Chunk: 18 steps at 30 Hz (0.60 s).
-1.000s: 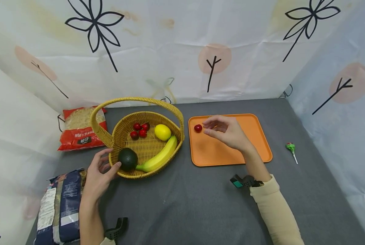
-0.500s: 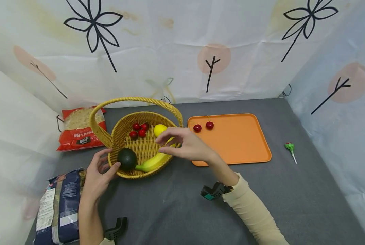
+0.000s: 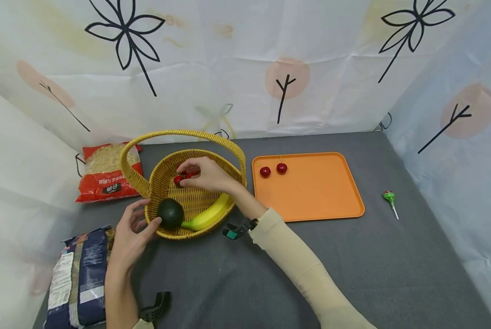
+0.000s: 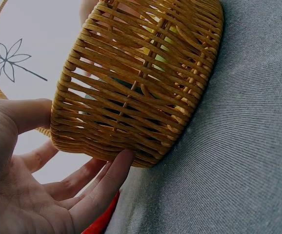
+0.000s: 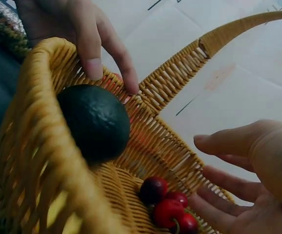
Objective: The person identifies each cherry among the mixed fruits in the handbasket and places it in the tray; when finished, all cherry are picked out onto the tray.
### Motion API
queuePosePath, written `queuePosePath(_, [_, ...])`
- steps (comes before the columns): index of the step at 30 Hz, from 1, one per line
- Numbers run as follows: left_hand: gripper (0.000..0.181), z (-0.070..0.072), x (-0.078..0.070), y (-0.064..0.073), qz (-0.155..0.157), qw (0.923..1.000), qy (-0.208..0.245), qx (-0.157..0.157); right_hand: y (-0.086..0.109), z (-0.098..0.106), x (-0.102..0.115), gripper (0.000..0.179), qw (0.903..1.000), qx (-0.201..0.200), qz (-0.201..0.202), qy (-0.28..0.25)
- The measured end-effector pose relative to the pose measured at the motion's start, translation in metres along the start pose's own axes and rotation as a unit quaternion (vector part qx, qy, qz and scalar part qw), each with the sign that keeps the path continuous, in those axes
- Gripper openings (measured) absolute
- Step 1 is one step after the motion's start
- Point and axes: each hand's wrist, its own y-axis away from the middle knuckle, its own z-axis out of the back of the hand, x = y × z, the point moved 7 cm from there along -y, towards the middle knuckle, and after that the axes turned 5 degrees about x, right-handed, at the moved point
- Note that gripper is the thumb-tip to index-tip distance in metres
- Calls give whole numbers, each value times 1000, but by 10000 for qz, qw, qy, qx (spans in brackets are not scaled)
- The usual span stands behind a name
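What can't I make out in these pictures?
Round red cherries in the yellow wicker basket: head view, partly hidden by the right hand.
Curved yellow banana, upper end: head view, behind the right arm.
Dark green round fruit: left wrist view, mostly behind the basket's weave.
Navy-blue plastic bag, near end: head view, cut off by bottom edge.
Red plastic bag, small print: head view, too small.

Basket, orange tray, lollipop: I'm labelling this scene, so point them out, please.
Basket [image 4: 131, 92], left wrist view: woven outer wall.
Orange tray [image 3: 310, 194], head view: bare middle of its floor.
Lollipop [image 3: 389, 197], head view: green wrapped head.
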Motion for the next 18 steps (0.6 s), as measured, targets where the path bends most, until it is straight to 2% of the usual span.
queuePosePath(7, [66,-1,0,0,56,10000,-63,-48,-19,-14,-5,37,9989,163,-198,397])
queuePosePath(13, [66,0,0,-1,67,9999,-65,-50,-28,-20,-10,35,9944,438,-636,726])
queuePosePath(18, [66,0,0,-1,53,10000,-2,-38,-31,-23,-15,38,9886,806,-990,799])
